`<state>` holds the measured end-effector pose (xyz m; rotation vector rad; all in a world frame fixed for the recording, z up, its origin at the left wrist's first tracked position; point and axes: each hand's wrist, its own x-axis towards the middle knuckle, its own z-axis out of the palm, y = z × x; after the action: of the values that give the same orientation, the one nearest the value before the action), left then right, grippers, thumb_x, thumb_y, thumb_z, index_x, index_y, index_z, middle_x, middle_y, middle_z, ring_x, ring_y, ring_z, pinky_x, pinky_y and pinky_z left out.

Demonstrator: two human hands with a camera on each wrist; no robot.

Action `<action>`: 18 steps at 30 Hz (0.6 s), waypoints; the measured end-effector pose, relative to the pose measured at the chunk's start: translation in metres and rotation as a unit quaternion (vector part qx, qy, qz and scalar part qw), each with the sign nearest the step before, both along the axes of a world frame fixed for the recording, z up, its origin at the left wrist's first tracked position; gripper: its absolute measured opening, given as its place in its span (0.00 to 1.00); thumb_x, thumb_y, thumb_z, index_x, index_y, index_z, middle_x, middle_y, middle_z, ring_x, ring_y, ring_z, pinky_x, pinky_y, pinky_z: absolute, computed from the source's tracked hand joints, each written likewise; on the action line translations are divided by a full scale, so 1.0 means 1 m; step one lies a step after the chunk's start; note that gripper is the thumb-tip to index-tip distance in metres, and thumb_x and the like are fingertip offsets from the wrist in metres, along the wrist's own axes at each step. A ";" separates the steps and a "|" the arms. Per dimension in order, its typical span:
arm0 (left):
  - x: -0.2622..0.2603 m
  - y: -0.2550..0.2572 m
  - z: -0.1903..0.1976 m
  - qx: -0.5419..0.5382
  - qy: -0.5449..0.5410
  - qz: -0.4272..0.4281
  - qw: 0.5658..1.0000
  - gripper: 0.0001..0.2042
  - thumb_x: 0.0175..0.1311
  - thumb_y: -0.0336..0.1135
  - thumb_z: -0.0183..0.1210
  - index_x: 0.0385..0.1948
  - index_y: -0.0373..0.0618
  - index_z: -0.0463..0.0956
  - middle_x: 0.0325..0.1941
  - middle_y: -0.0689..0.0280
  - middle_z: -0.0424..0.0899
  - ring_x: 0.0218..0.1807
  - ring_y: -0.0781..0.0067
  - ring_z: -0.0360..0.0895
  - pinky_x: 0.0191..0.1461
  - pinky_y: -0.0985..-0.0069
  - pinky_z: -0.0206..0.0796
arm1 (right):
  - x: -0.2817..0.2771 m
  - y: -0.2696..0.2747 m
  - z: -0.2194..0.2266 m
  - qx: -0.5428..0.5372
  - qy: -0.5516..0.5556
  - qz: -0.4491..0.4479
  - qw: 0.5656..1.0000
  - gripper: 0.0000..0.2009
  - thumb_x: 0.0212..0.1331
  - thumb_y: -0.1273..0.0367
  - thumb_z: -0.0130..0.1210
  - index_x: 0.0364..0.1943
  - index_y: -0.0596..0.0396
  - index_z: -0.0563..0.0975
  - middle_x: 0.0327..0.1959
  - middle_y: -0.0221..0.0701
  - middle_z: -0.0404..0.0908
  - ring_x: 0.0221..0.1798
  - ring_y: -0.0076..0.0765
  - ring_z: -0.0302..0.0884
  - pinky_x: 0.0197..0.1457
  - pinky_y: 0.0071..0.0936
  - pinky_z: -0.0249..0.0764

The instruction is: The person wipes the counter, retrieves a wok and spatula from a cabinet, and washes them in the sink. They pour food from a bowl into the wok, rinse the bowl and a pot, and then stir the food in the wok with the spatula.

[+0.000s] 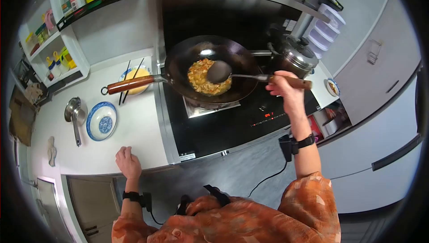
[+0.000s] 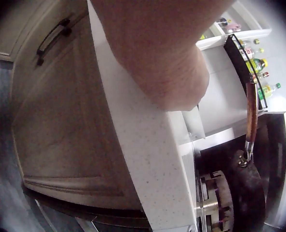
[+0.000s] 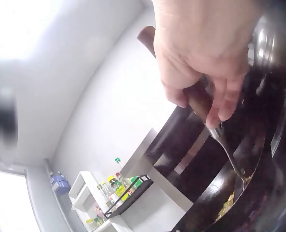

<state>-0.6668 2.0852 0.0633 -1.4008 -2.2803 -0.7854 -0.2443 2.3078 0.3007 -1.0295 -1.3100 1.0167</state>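
Observation:
My right hand [image 1: 288, 92] grips the brown wooden handle of a ladle [image 1: 219, 72]. The ladle's dark bowl lies on chopped, orange-brown food [image 1: 202, 74] in the bottom of a large black wok [image 1: 243, 59]. In the right wrist view, fingers and thumb wrap the handle [image 3: 199, 102] and the metal shaft slopes down into the wok. My left hand [image 1: 128, 162] rests at the front edge of the white counter, holding nothing, its fingers loosely bent. The left wrist view shows part of this hand [image 2: 181, 89] over the counter edge, fingers hidden.
The wok's handle [image 1: 134, 83] juts left above a bowl of yellow liquid [image 1: 142, 74] with chopsticks [image 1: 126, 92] across it. A blue-and-white bowl [image 1: 102, 121] and a metal ladle [image 1: 76, 117] lie on the counter. A lidded pot [image 1: 295, 55] stands right of the wok.

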 end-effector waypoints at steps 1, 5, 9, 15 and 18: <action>0.000 -0.001 0.002 0.002 0.000 -0.004 1.000 0.12 0.47 0.23 0.48 0.36 0.44 0.74 0.43 0.61 0.72 0.46 0.57 0.67 0.46 0.63 0.58 | 0.004 0.002 0.003 0.008 -0.006 -0.007 1.000 0.12 0.52 0.70 0.55 0.40 0.60 0.74 0.32 0.36 0.79 0.29 0.30 0.79 0.29 0.20 0.74; 0.001 -0.001 0.005 -0.002 -0.011 -0.004 1.000 0.12 0.48 0.24 0.48 0.36 0.44 0.74 0.43 0.61 0.72 0.46 0.58 0.67 0.47 0.64 0.58 | 0.013 0.015 -0.006 0.063 -0.037 -0.018 0.997 0.10 0.52 0.72 0.54 0.39 0.58 0.74 0.33 0.33 0.79 0.31 0.29 0.79 0.32 0.19 0.73; 0.003 -0.001 0.005 0.007 -0.004 -0.001 1.000 0.12 0.48 0.24 0.48 0.35 0.45 0.74 0.43 0.61 0.72 0.47 0.58 0.67 0.47 0.64 0.58 | 0.004 0.016 -0.023 0.051 -0.029 0.025 0.998 0.10 0.53 0.73 0.55 0.39 0.58 0.75 0.34 0.33 0.79 0.31 0.29 0.79 0.33 0.18 0.74; 0.001 -0.002 0.003 -0.025 -0.019 -0.004 0.999 0.13 0.48 0.26 0.48 0.38 0.45 0.73 0.45 0.61 0.71 0.49 0.58 0.66 0.47 0.64 0.57 | -0.004 -0.012 0.000 0.079 -0.016 0.072 0.994 0.10 0.53 0.73 0.55 0.39 0.60 0.74 0.34 0.34 0.79 0.33 0.30 0.79 0.34 0.20 0.75; 0.001 -0.001 0.004 -0.024 -0.011 0.003 1.000 0.13 0.48 0.26 0.48 0.38 0.45 0.73 0.45 0.61 0.71 0.48 0.59 0.66 0.47 0.64 0.57 | -0.009 -0.013 -0.007 0.050 -0.060 0.116 0.990 0.09 0.53 0.74 0.55 0.38 0.60 0.75 0.34 0.33 0.79 0.33 0.28 0.79 0.35 0.19 0.74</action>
<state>-0.6655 2.0842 0.0671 -1.4117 -2.3331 -0.7533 -0.2538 2.2948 0.2938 -0.8871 -1.5916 1.0621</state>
